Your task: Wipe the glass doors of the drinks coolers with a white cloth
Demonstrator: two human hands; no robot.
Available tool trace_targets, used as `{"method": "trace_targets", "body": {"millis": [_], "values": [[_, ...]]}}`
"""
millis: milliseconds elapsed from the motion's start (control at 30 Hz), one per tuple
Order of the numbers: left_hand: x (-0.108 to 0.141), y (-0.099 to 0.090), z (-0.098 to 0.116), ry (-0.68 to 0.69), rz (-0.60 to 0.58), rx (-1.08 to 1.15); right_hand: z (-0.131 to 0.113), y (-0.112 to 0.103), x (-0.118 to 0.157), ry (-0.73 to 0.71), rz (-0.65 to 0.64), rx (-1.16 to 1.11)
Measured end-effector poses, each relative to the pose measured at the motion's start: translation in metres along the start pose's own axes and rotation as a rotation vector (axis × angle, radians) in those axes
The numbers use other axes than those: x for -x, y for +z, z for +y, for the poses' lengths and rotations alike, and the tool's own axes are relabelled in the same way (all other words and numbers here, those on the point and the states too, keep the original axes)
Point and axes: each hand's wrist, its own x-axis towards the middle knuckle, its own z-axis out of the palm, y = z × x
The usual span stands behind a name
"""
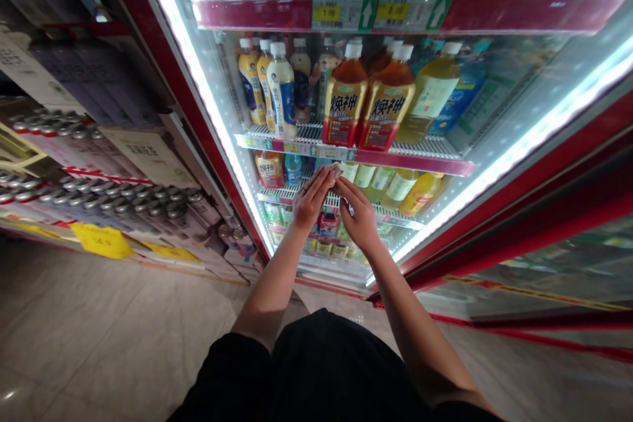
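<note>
My left hand (311, 201) and my right hand (359, 214) meet in front of the lit drinks cooler. Between their fingertips is a small, crumpled, pale piece (335, 171), perhaps paper or thin plastic; its kind cannot be made out. The left fingers lie close together along its left side, and the right fingertips pinch it from the right. Just beyond my hands is the pink edge strip of a cooler shelf (386, 159). On that shelf stand two large brown bottles (345, 102) with gold and red labels, upright.
Yellow and white bottles (281, 92) stand left of the brown ones, and a greenish-yellow bottle (431, 93) to their right. An orange bottle (420, 194) is one shelf lower. Left of the red cooler frame (198, 112) are shelves of silver-capped goods (119, 201). Tiled floor (123, 330) lies below.
</note>
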Motion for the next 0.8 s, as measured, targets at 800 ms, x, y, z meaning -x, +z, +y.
{"method": "trace_targets", "body": {"millis": [800], "values": [[-0.027, 0.033, 0.048, 0.043, 0.582, 0.016, 0.043, -0.065, 0.055, 0.015, 0.129, 0.555]]}}
